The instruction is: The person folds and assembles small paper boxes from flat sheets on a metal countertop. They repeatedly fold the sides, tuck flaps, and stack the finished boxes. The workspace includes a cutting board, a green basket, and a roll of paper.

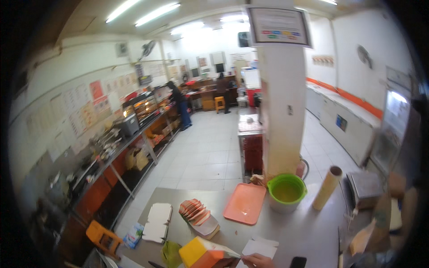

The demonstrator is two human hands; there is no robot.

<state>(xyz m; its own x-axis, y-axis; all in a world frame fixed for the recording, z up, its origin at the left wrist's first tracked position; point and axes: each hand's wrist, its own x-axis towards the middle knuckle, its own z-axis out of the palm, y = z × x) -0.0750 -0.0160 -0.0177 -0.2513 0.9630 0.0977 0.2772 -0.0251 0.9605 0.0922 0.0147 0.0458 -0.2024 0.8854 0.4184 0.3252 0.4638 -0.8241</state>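
At the lower edge, my right hand point(258, 260) pinches the edge of a yellow, orange and white cardboard box point(196, 251), which is tilted over the steel table. My left hand does not show; the box or the picture's edge may hide it. Just behind my right hand lies a flat white cardboard piece point(262, 246). A green crumpled cloth or bag point(171, 253) is left of the box. Farther back, a fanned stack of red-and-white cartons or sheets point(195, 211) leans by a clear container point(208, 227).
On the steel table point(286, 232) are white flattened boxes point(157, 222), a pink tray point(244, 203), a green-rimmed bucket point(286, 192), an upright film roll point(327, 187) and a dark phone point(298, 262). A pillar point(286, 111) rises behind. An orange stool point(103, 238) stands left; two people are farther off.
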